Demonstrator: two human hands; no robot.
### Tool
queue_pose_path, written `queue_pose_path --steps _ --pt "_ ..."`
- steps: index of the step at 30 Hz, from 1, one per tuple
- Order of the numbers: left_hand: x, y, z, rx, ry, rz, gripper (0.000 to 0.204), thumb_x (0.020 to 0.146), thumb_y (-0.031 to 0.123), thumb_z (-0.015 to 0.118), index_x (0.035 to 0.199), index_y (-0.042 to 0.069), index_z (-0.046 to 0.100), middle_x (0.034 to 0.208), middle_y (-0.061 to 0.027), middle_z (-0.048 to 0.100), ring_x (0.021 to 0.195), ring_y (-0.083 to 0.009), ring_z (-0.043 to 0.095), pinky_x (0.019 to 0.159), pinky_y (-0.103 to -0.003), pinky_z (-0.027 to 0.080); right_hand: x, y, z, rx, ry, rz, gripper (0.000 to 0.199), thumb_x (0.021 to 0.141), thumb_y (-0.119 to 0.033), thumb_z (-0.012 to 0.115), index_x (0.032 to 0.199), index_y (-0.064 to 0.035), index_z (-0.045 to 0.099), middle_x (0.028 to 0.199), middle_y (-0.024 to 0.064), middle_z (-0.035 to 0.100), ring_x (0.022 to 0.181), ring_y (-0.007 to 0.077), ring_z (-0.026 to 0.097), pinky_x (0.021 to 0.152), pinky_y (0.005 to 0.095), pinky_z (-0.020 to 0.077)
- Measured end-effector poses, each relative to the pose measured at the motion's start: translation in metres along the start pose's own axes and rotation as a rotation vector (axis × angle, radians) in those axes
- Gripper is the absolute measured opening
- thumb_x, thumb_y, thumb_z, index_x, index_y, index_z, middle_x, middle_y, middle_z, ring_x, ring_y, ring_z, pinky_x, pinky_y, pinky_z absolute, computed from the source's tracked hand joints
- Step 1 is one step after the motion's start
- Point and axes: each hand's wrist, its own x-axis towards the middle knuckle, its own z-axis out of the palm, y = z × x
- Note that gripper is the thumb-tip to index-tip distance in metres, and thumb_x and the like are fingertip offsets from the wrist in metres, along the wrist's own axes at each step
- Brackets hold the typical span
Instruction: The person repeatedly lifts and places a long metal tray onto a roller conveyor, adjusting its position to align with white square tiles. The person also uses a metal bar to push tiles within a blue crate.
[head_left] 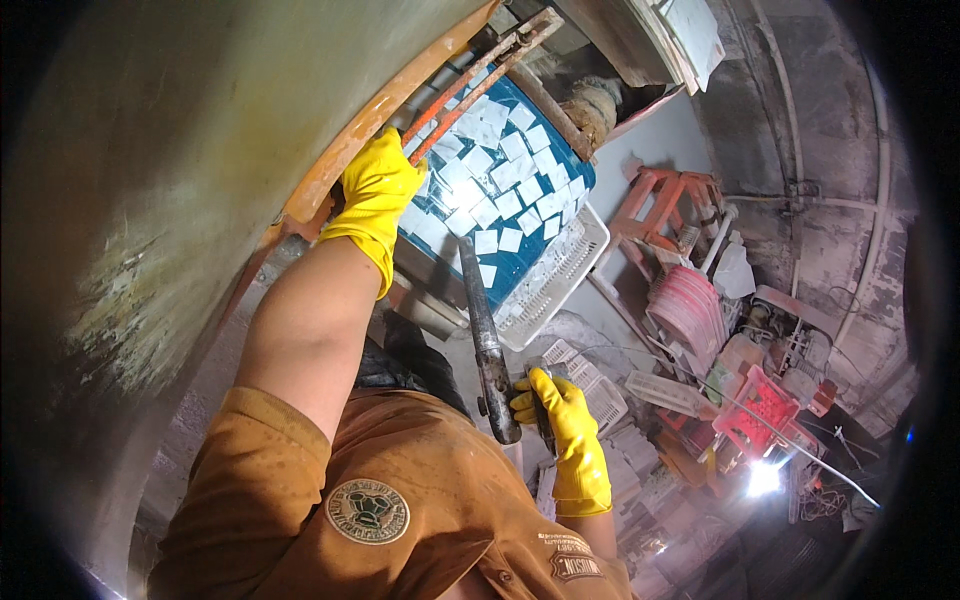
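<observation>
My left hand [382,178], in a yellow rubber glove, is closed at the lower end of an orange metal bar [455,108]; its fingertips are hidden. White square tiles [512,172] lie scattered over a blue surface [530,262] just beyond this hand. In the lower middle, my right hand [568,425], gloved in yellow too, has its fingers wrapped round a dark, narrow object [544,412] whose kind I cannot make out. A dark metal pipe [482,335] slants between my hands, its upper end over the tiles.
A large, stained curved panel [200,150] with an orange-brown rim [385,105] fills the left. Beside the blue surface sits a white plastic basket [560,275]. An orange stool [665,205], pink stacked baskets [690,310], a red crate [757,412] and a bright lamp [764,478] are at right.
</observation>
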Motion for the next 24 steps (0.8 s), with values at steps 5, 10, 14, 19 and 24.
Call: queue_pose_path --steps 5,10,14,19,24 --pt "0.001 0.0 0.001 -0.025 0.005 0.002 0.077 0.084 0.048 0.083 0.142 0.004 0.06 0.13 -0.0214 0.071 0.117 -0.0407 0.07 0.099 -0.049 0.056 0.003 -0.005 0.003 0.003 0.017 0.007 0.054 0.104 -0.047 0.068 0.114 0.0058 0.071 0.095 0.0186 0.077 0.079 0.0259 0.074 0.076 0.0361 0.0607" --pt "0.002 -0.004 0.007 -0.026 0.074 0.011 0.062 0.081 0.05 0.083 0.124 0.007 0.066 0.116 -0.0185 0.076 0.107 -0.0389 0.074 0.091 -0.049 0.058 0.004 -0.001 0.002 0.016 0.02 -0.008 0.054 0.105 -0.047 0.067 0.114 0.0061 0.072 0.093 0.0181 0.077 0.077 0.0256 0.073 0.075 0.0359 0.0605" --pt "0.004 -0.006 0.011 -0.017 0.115 0.03 0.063 0.08 0.049 0.084 0.124 0.007 0.067 0.117 -0.0192 0.076 0.107 -0.0392 0.074 0.091 -0.049 0.058 0.002 0.004 0.005 0.04 0.033 -0.021 0.053 0.106 -0.045 0.066 0.116 0.0076 0.072 0.091 0.0175 0.076 0.074 0.0247 0.072 0.073 0.0355 0.0607" --pt "0.001 -0.003 0.004 -0.004 0.1 0.017 0.063 0.081 0.049 0.083 0.125 0.007 0.067 0.116 -0.0202 0.076 0.108 -0.0389 0.074 0.091 -0.049 0.058 0.0 0.01 0.008 0.068 0.032 -0.027 0.053 0.106 -0.044 0.066 0.116 0.008 0.072 0.091 0.0173 0.076 0.075 0.0254 0.072 0.074 0.0358 0.0607" --pt "0.003 -0.003 0.001 0.0 0.069 0.016 0.071 0.083 0.05 0.082 0.135 0.004 0.064 0.119 -0.0214 0.075 0.107 -0.0397 0.074 0.091 -0.048 0.059 -0.002 0.015 0.013 0.107 0.028 -0.02 0.052 0.106 -0.043 0.066 0.116 0.0076 0.072 0.091 0.0168 0.076 0.075 0.0252 0.072 0.074 0.0357 0.0605"
